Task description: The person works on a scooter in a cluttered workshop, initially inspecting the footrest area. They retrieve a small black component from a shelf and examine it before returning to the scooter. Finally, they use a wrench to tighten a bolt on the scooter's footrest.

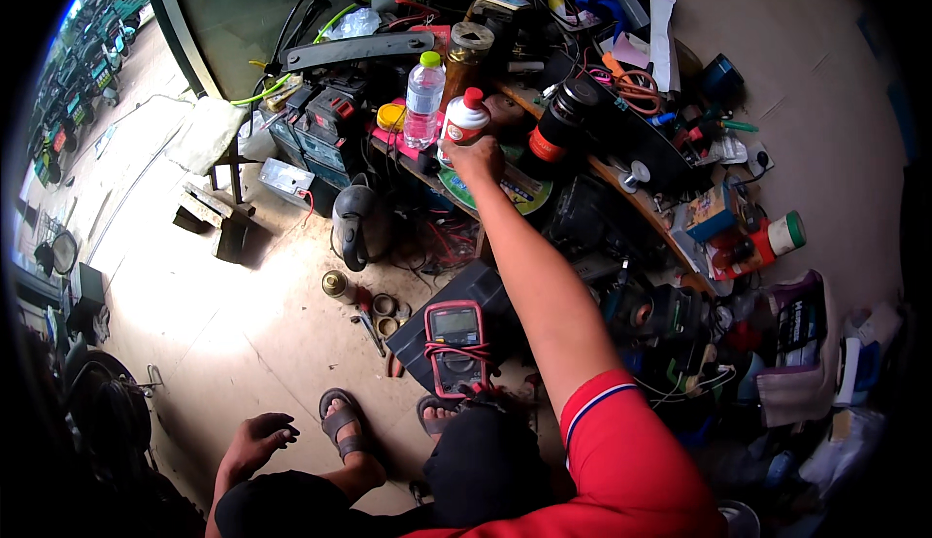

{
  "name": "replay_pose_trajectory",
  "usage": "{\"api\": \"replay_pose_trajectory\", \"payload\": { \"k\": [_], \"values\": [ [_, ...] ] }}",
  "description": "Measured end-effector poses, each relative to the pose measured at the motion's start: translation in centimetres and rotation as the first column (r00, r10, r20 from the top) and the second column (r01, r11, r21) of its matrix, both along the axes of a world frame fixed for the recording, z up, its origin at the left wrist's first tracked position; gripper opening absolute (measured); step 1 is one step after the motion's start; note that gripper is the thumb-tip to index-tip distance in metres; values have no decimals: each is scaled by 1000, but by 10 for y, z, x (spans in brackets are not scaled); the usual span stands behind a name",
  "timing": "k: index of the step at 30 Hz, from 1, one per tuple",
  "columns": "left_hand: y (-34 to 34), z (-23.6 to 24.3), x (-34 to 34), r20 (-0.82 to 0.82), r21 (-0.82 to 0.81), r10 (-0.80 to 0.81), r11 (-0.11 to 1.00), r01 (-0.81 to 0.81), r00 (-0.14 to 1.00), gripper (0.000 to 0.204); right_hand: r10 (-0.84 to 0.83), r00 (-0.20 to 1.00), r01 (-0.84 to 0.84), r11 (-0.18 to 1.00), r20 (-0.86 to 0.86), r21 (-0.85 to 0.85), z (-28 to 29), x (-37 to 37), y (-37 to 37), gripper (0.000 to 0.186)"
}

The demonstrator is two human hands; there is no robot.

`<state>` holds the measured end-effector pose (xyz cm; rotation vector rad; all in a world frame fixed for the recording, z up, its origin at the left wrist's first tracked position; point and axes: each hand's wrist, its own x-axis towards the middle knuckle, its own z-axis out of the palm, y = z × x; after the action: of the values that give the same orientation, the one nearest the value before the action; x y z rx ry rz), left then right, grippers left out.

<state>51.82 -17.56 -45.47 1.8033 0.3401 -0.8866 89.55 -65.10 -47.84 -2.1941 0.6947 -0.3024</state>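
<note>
My right arm stretches forward over the cluttered workbench, and my right hand is closed round the lower part of a white plastic bottle with a red cap and an orange-red label. The bottle stands upright above a round green mat; the hand hides its base. Close on its left is a clear water bottle with a yellow-green cap. A black thermos with a red band leans to the right. Down by my knee, my left hand is held loosely open above the floor, with nothing in it.
A red-and-grey multimeter rests on a black case by my feet. On the floor are tape rolls and a brass-coloured canister. A kettle, batteries and a low stool stand left of the bench.
</note>
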Motion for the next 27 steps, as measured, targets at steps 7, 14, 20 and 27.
{"api": "replay_pose_trajectory", "payload": {
  "k": [7,14,20,27],
  "values": [
    [10,-5,-13,-4,4,23,1000,-23,1000,40,-57,939,86,994,340,-68,-3,-25,-18,83],
    [11,-7,-10,-16,-30,23,999,-24,1000,41,-383,835,475,864,395,-167,-3,-12,-103,101],
    [10,-6,-7,11,-6,36,999,-36,999,39,-543,782,578,816,306,-27,-25,18,-123,80],
    [14,-8,-12,5,-6,60,998,-60,998,38,-182,929,150,981,323,122,-26,17,-71,53]
  ]
}}
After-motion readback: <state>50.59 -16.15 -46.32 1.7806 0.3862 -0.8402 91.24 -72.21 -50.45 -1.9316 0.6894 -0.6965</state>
